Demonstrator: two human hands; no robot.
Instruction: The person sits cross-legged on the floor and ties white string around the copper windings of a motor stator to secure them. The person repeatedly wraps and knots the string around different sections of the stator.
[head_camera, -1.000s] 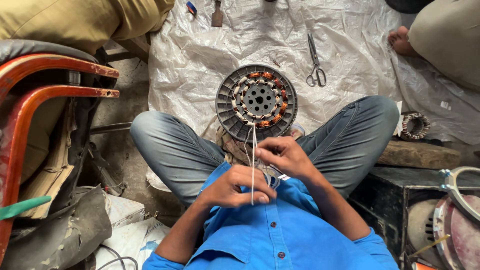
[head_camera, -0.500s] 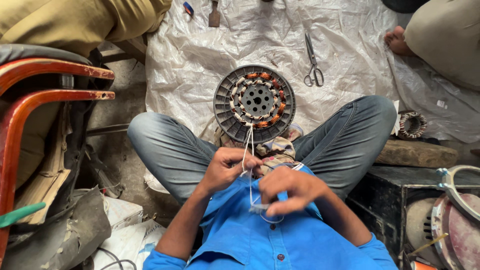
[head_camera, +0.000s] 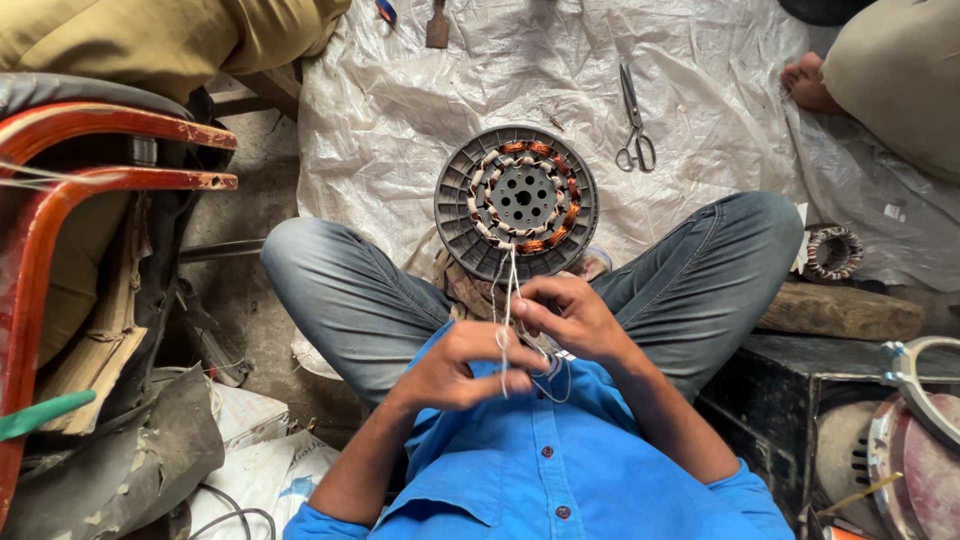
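Stator (head_camera: 516, 202) on sheet (head_camera: 400, 110), scissors (head_camera: 634, 120) right

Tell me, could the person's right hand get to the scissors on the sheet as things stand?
Probably yes, but not at once. The scissors lie in the open on the plastic sheet, beyond the round motor part, with nothing on top of them. The right hand is busy pinching white thread and would need to lean forward.

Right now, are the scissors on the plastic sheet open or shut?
Shut. The scissors lie flat on the white plastic sheet beyond the round motor stator, blades together in one straight line, loop handles side by side.
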